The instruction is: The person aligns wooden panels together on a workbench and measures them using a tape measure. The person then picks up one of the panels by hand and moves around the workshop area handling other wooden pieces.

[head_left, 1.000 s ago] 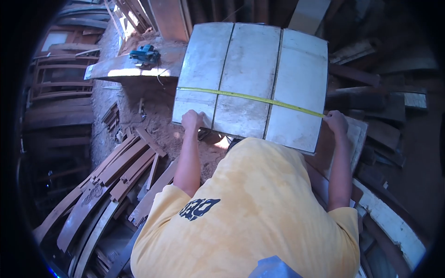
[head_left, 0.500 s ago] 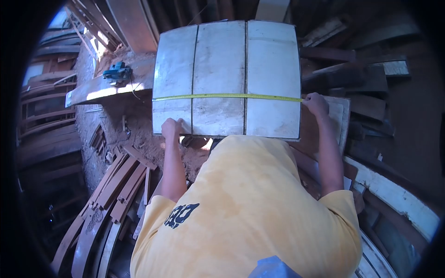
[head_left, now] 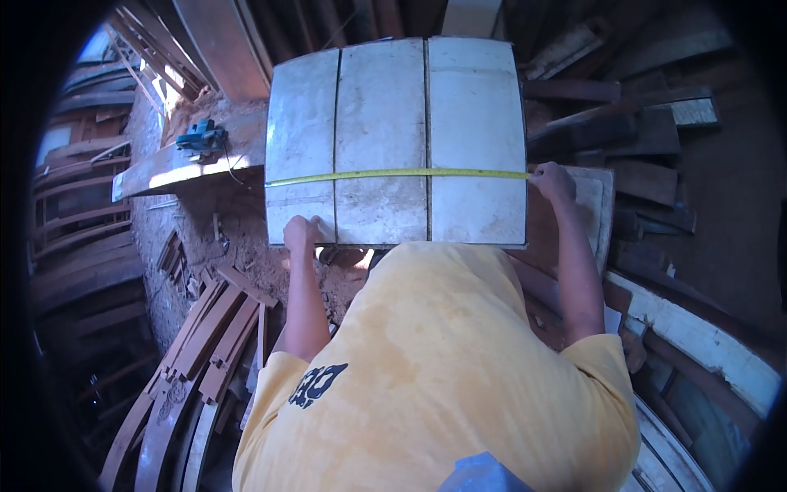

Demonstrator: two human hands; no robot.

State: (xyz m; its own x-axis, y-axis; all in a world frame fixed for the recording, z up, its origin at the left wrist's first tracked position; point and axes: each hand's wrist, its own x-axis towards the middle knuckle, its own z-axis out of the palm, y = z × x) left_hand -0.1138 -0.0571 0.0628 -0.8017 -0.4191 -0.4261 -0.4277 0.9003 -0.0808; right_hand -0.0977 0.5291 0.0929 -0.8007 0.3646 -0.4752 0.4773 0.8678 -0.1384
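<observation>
A white tabletop of three panels (head_left: 381, 90), split by two dark seams, lies in front of me. Across its full width stretches a yellow tape measure (head_left: 385, 173), its left end at the tabletop's left edge. My right hand (head_left: 554, 182) is closed on the tape at the right edge. At the near left edge rests my left hand (head_left: 302, 233), its fingers curled closed. Whether it grips the edge or some small thing is hidden.
A blue-green power tool (head_left: 202, 138) sits on a plank (head_left: 156, 168) to the left. Curved wooden pieces (head_left: 184, 361) are stacked at the lower left. More boards (head_left: 648, 184) lie on the right, and a framed panel (head_left: 597, 205) stands beside the tabletop's right edge.
The view has shifted and tilted slightly. Both hands and the tape keep about the same places on the tabletop.
</observation>
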